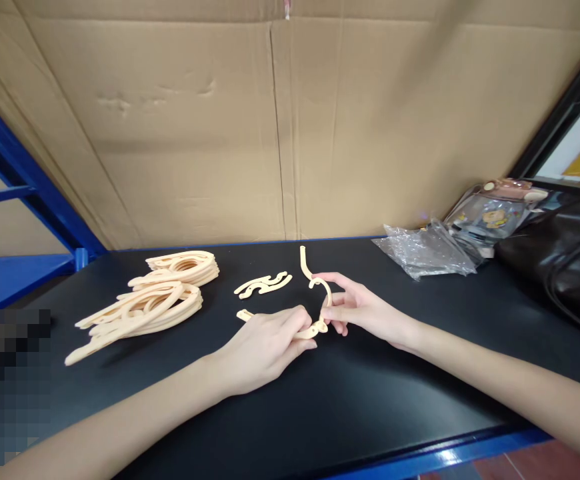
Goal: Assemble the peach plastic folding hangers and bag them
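Note:
A cream plastic hook piece curves upward between my hands, joined at its lower end to a cream arm piece. My left hand is closed around that arm piece, whose far end sticks out at its left. The fingers of my right hand pinch the hook piece at its right side. Another slim cream piece rises behind the hook near my right fingertips; whether it is attached is unclear. Beyond my left hand, small wavy cream pieces lie side by side on the black table.
Two stacks of cream hanger-like parts lie at the left. Clear plastic bags, a transparent pouch and a dark leather bag sit at the right. A cardboard wall stands behind, with a blue metal frame at the left.

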`<state>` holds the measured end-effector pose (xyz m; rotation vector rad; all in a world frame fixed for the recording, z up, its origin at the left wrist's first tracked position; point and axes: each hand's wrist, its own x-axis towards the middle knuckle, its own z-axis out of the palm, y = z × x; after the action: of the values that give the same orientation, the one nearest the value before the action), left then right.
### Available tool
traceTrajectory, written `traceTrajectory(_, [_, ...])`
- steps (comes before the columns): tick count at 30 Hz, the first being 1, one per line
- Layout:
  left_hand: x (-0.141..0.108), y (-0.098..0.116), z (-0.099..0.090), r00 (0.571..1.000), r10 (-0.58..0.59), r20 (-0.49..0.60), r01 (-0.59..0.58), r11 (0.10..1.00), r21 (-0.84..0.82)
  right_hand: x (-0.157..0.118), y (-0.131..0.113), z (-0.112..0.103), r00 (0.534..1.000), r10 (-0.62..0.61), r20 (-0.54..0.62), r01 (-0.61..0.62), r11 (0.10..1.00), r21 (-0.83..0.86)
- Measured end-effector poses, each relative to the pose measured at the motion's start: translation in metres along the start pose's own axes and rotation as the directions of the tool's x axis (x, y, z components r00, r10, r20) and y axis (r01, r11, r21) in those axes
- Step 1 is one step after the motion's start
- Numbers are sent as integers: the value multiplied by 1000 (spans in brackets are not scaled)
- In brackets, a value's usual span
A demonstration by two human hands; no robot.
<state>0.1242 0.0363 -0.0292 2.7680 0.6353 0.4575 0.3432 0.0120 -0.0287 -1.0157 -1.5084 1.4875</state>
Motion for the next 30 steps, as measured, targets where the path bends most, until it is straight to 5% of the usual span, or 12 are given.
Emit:
traceTrajectory(11, [0,3,-1,999,33,-2,-33,999,9,2,2,-3,999,-43,30,45,998,-53])
traceTrajectory(21, [2,4,-1,999,18,35,-21,997,79,-6,2,10,978,-209,25,206,925,-318])
traceTrajectory(30, [1,4,1,999,-24,-43,28,994,104,-6,3,-1,982,-173,78,190,900,-392])
